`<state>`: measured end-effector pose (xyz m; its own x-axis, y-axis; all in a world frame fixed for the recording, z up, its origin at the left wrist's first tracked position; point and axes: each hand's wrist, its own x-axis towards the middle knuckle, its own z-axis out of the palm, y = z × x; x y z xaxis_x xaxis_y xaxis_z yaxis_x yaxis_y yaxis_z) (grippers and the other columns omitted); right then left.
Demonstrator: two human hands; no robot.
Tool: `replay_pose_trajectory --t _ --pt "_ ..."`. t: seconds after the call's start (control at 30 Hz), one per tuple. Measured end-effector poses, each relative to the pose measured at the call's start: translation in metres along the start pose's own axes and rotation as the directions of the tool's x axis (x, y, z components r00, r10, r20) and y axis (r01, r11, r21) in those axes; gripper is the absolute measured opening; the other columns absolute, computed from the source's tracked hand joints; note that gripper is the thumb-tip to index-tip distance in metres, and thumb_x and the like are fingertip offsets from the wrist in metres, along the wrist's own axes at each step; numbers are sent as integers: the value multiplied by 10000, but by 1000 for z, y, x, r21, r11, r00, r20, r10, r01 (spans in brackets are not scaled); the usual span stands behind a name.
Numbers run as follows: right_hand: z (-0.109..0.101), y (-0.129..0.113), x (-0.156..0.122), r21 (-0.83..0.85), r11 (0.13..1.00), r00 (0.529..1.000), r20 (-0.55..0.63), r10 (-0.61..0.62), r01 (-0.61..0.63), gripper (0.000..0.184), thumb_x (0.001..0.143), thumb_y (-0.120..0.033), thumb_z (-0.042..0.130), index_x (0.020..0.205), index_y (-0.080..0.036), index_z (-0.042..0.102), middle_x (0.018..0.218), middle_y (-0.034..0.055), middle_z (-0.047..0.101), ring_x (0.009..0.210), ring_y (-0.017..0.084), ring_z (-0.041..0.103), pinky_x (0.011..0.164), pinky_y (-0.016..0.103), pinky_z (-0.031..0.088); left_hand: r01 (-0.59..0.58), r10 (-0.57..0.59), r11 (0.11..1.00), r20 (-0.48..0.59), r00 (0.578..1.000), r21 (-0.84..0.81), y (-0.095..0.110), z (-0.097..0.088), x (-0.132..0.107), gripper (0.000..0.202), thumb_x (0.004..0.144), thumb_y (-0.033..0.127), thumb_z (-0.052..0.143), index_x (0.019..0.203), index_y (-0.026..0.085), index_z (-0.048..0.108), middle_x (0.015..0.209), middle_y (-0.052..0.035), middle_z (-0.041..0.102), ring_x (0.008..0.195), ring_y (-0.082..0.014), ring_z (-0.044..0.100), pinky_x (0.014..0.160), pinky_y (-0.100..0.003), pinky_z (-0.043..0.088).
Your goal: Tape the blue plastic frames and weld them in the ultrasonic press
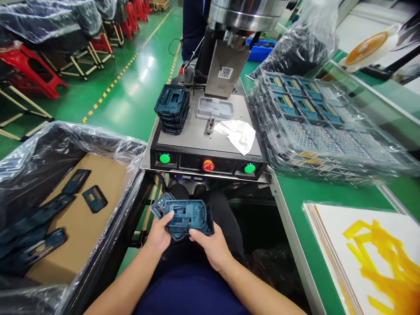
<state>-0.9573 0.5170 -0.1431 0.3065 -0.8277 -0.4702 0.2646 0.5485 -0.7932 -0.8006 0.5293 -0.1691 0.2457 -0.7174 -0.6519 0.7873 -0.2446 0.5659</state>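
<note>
Over my lap I hold several dark blue plastic housings (188, 212), loosely stacked and turned at different angles. My left hand (160, 234) grips them at the left, its thumb lying on the top housing. My right hand (211, 245) is closed on the right lower side, with its thumb at the near edge. The fingers beneath the housings are hidden. Ahead, a stack of similar housings (172, 107) stands on the left of the press's metal plate (183, 142). Beside it lie a clear plastic fixture (215, 108), a small metal block (210, 125) and a white cloth (239, 134).
The press head (226, 65) hangs over the plate. Green buttons (164, 158) flank a red stop button (208, 166). A plastic-lined bin (95, 249) with loose housings is at left. Clear trays (295, 127) and a white sheet with yellow strips (331, 227) are at right. A person (192, 30) stands behind.
</note>
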Motion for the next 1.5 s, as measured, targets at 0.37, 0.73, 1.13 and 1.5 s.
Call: replay_pose_trajectory --t 0.37,0.73,1.13,1.5 --pt "-33 -26 11 -132 973 966 -153 -210 191 296 772 -463 662 689 -180 676 710 27 608 780 177 538 782 297 426 26 -28 999 -73 997 -27 42 -33 10 330 702 68 636 1030 106 650 810 -85 751 813 -274 711 840 -484 556" --pt "-34 -62 15 -483 845 922 387 -28 228 335 856 -432 544 640 -176 556 622 -16 505 604 118 430 588 247 356 97 -187 910 190 964 402 48 -32 3 323 646 160 781 943 135 657 833 -83 728 741 -230 693 743 -379 553" --pt "-23 -27 24 -695 672 942 335 -12 256 219 679 -354 745 837 -226 665 770 5 662 704 179 586 650 264 437 169 -276 912 255 927 373 24 -8 1 393 782 400 674 1086 154 643 977 -133 728 918 -262 687 806 -367 535" --pt "-18 -3 17 -466 866 973 213 -90 183 370 817 -408 625 1129 -211 604 1028 50 670 938 227 611 871 363 473 253 -278 958 221 935 137 7 -4 1 650 706 650 612 1106 140 643 995 -151 723 1030 -316 644 898 -440 502"
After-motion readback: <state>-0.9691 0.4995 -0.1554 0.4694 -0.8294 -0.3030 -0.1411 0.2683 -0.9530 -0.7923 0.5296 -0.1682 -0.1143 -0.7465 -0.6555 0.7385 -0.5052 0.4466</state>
